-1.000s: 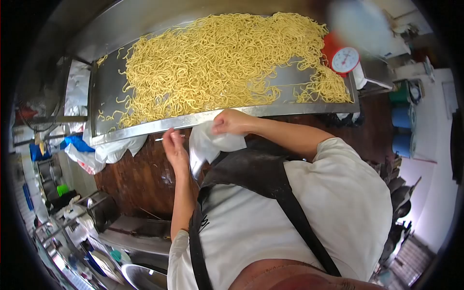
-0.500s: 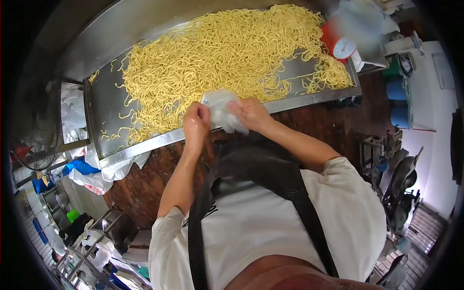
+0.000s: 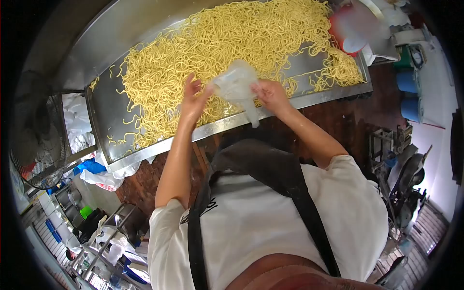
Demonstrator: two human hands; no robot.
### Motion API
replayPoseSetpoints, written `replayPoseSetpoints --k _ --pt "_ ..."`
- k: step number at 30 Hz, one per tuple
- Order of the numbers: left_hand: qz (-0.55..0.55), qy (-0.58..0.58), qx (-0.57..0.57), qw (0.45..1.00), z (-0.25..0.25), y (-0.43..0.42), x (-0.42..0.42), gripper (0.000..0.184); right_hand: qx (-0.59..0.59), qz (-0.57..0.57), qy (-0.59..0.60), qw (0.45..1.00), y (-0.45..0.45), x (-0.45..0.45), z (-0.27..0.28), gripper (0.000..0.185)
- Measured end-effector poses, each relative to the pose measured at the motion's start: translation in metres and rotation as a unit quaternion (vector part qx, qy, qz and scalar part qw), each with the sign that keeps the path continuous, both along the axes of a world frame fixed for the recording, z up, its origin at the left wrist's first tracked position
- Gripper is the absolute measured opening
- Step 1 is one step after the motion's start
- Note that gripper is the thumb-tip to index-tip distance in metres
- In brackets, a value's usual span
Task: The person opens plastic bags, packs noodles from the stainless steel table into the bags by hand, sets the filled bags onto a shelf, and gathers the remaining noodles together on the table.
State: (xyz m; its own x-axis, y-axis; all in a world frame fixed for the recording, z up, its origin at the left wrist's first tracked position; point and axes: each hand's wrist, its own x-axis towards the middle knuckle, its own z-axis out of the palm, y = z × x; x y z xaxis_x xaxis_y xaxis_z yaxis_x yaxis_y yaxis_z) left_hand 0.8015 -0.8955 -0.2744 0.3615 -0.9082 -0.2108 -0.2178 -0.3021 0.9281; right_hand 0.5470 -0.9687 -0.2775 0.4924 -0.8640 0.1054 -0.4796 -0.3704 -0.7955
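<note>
A thin, translucent white plastic bag (image 3: 237, 82) is spread out above the front part of the noodles, with a narrow strip of it hanging down over the metal rim. My right hand (image 3: 273, 95) pinches its right side between thumb and fingers. At the bag's left edge is my left hand (image 3: 194, 99), its fingers apart and raised; the thumb comes close to the plastic, and whether it touches I cannot tell. Under and behind both hands, a wide heap of yellow noodles (image 3: 217, 43) covers much of a shallow steel tray table (image 3: 104, 113).
A red dial scale (image 3: 340, 31), partly blurred by something pale in front, stands at the tray's right end. A caged fan (image 3: 38, 140) is at the left. White and blue plastic bags (image 3: 101, 176) lie below the tray's left corner. Blue containers (image 3: 410, 96) stand at the right.
The bag has been lifted forward over the noodles and opened out wider. My left hand has gone from closed fingers to spread ones. My right hand has moved forward and right, still gripping the bag.
</note>
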Motion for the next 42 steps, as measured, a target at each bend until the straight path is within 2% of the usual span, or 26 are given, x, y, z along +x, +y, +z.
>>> replayPoseSetpoints --k 1,2,4,5,6,7,9,10,13,16,18,20,21,22,23,25,26,29,30,31,32,34,35,37,39,42 --pt "-0.005 0.017 0.025 1.0 -0.016 -0.014 -0.021 0.086 0.002 0.032 -0.014 0.999 0.001 0.006 -0.002 0.038" --pt "-0.031 0.097 0.078 0.992 -0.024 -0.028 -0.039 0.073 -0.03 0.052 -0.033 0.998 0.003 0.013 0.005 0.039" --pt "-0.103 0.065 0.088 0.989 -0.082 -0.048 -0.035 0.058 -0.097 0.091 -0.071 0.989 0.007 0.023 0.033 0.041" --pt "-0.139 0.048 0.091 0.985 -0.099 -0.055 -0.035 0.05 -0.112 0.085 -0.048 0.989 0.004 0.019 0.04 0.041" --pt "-0.027 0.108 0.066 0.992 -0.099 -0.058 -0.036 0.033 -0.127 0.076 -0.026 0.989 -0.001 0.012 0.045 0.04" --pt "0.008 0.123 0.037 0.992 -0.082 -0.06 -0.033 0.03 -0.138 0.065 -0.003 0.988 -0.002 0.004 0.046 0.04" --pt "0.076 0.155 -0.018 0.985 -0.047 -0.064 -0.019 0.026 -0.076 0.014 0.055 0.996 -0.007 -0.017 0.038 0.036" --pt "0.032 0.074 -0.114 0.99 -0.033 -0.066 -0.018 0.026 -0.048 -0.012 0.083 0.995 -0.012 -0.022 0.037 0.035" --pt "-0.116 -0.143 -0.193 0.964 0.011 -0.066 -0.064 0.026 0.028 0.017 -0.013 0.999 -0.014 -0.016 0.042 0.023" --pt "-0.233 -0.198 -0.17 0.937 0.003 -0.08 -0.068 0.032 0.238 -0.018 -0.229 0.944 -0.01 0.007 0.046 0.011" --pt "-0.135 -0.168 -0.145 0.966 -0.005 -0.081 -0.044 0.033 0.283 0.022 -0.237 0.929 -0.008 0.001 0.066 0.014" --pt "-0.048 -0.116 -0.131 0.983 -0.01 -0.078 -0.014 0.03 0.213 0.12 -0.167 0.955 -0.011 -0.004 0.068 0.021" --pt "-0.009 -0.079 -0.131 0.988 -0.005 -0.074 -0.001 0.028 0.115 0.196 -0.089 0.97 -0.015 -0.006 0.065 0.025" --pt "0.03 -0.042 -0.131 0.99 -0.003 -0.071 0.005 0.025 0.036 0.201 -0.068 0.977 -0.014 -0.004 0.062 0.027" --pt "0.031 -0.063 -0.115 0.991 -0.003 -0.067 0.005 0.021 -0.045 0.199 -0.046 0.978 -0.013 -0.002 0.06 0.028" --pt "0.038 -0.102 -0.081 0.991 0.03 -0.058 -0.01 0.015 -0.161 0.063 -0.116 0.978 0.003 0.026 0.066 0.027" --pt "0.018 -0.11 -0.097 0.989 0.037 -0.054 -0.02 0.011 -0.188 0.069 -0.121 0.972 0.004 0.035 0.069 0.036" --pt "0.003 -0.142 -0.041 0.989 0.042 -0.046 -0.013 0.007 0.076 0.033 0.025 0.996 -0.006 0.048 0.048 0.039" --pt "0.034 -0.209 -0.1 0.972 0.033 -0.041 0.003 0.005 0.05 0.063 0.038 0.996 -0.02 0.042 0.035 0.043" --pt "0.059 -0.243 -0.126 0.96 0.045 -0.032 0.017 0.01 0.024 0.093 0.052 0.994 -0.039 0.029 0.019 0.047" --pt "0.069 -0.308 -0.124 0.941 0.037 -0.023 0.042 0.016 -0.001 0.125 0.065 0.99 -0.057 0.017 0.004 0.051" --pt "0.093 -0.355 -0.082 0.927 0.019 0.002 0.075 0.026 0.005 0.14 0.045 0.989 -0.092 0.003 -0.021 0.063" --pt "0.115 -0.312 -0.083 0.94 0.016 0.013 0.08 0.029 0.009 0.148 0.034 0.988 -0.11 -0.001 -0.032 0.069" --pt "0.166 -0.213 -0.079 0.96 0.002 0.028 0.09 0.028 -0.085 0.057 0.228 0.968 -0.159 -0.004 -0.054 0.091" --pt "0.202 -0.163 -0.038 0.965 0.004 0.034 0.087 0.023 -0.076 -0.049 0.383 0.919 -0.211 0.002 -0.076 0.107" --pt "0.245 -0.06 -0.034 0.967 0.006 0.04 0.079 0.017 -0.055 -0.106 0.402 0.908 -0.261 0.013 -0.106 0.094"
